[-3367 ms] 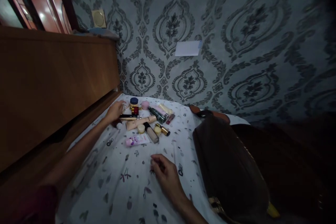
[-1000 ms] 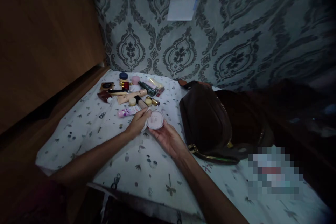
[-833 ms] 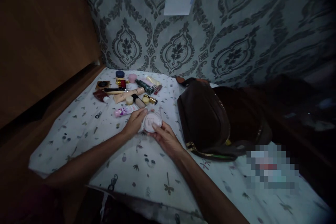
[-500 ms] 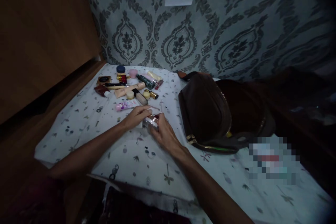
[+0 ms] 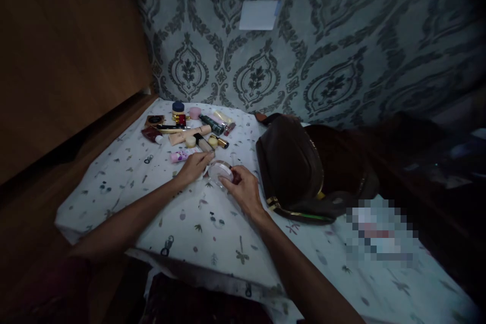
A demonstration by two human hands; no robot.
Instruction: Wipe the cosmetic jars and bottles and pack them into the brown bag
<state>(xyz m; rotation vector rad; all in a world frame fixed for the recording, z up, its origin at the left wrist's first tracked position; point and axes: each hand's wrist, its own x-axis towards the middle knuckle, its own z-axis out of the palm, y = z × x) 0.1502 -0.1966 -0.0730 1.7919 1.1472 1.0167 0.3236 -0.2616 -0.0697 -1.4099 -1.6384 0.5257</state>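
A patterned grey wall (image 5: pixel 296 55) and a wooden cabinet (image 5: pixel 72 61) border the white printed cloth (image 5: pixel 132 182), on which a dark brown bag (image 5: pixel 286 162) lies to the right of a loose cluster of cosmetics (image 5: pixel 191 134). Between cluster and bag, nearer the person, the left hand (image 5: pixel 190 168) and right hand (image 5: pixel 245 191) both have fingers closed around opposite edges of a round, pale compact (image 5: pixel 219 169), tilted above the cloth, the right thumb pressing its face.
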